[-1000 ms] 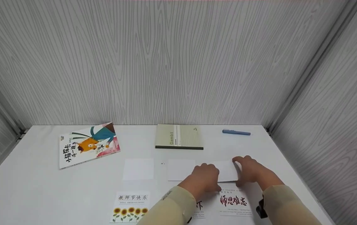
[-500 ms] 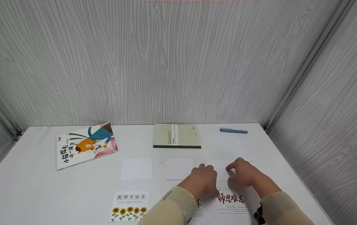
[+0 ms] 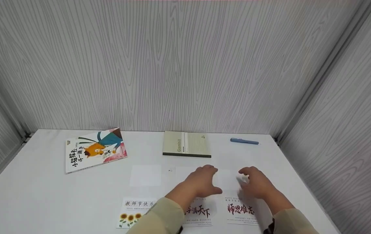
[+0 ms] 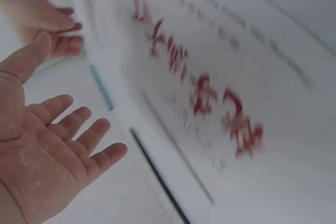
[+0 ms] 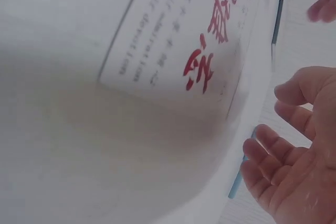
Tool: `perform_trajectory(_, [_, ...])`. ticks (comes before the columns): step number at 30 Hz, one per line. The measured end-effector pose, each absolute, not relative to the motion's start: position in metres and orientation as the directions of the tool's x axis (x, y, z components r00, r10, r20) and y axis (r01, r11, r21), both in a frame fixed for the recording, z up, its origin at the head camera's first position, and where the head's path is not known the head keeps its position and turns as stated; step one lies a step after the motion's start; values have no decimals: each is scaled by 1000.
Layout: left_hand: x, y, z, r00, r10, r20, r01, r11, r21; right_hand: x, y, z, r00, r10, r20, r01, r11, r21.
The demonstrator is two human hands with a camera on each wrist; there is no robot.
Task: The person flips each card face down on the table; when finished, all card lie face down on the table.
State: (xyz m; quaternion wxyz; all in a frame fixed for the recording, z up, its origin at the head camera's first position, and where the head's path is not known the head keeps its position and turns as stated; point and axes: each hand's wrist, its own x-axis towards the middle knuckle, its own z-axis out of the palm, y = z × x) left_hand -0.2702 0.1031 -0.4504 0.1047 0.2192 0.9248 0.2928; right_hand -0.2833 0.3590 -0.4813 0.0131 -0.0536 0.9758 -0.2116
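Observation:
My left hand (image 3: 200, 182) is spread above the white blank cards, fingers apart and holding nothing. Its open palm also shows in the left wrist view. A short way to the right, my right hand (image 3: 256, 183) has relaxed, slightly bent fingers and an empty grasp, as the right wrist view shows too. Between the two hands lies a white blank card (image 3: 228, 178). Another blank card (image 3: 182, 174) is partly covered by my left hand, and a third blank card (image 3: 145, 175) lies further left. Nearer the front are a red-lettered card (image 3: 242, 209) and a second red-lettered card (image 3: 201, 213), partly behind my left forearm.
A sunflower card (image 3: 130, 213) lies front left, overlapped by my left sleeve. Along the back of the white table (image 3: 42, 191) are a picture book (image 3: 97, 149) with an orange animal, a green notebook (image 3: 187, 144) and a blue pen (image 3: 244, 141). Wood-grain panels (image 3: 152, 65) enclose the table.
Both hands have come off the rightmost blank card, which lies flat beside its neighbour. My left hand has drawn left and spread, uncovering more of the middle red-lettered card.

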Motion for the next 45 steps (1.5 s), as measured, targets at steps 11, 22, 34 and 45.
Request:
perform_trajectory(11, [-232,-23,-427,-945,322,52,252,620,743,-259,312,-470,-990,-105,98,-143,792,-593])
perform_trajectory(22, [-206,-93,-440,-981,150,-126,8,673,740,-233,224,-472,-955,-291,58,-233,613,-755])
perform_trajectory(34, [-189,-136,-479,-963,106,-247,-96,724,684,-216,134,-484,-901,-411,-141,-225,719,-658])
perform_trajectory(45, [-189,-137,-490,-959,68,-276,-127,765,631,-206,91,-503,-880,-453,-141,-324,791,-518])
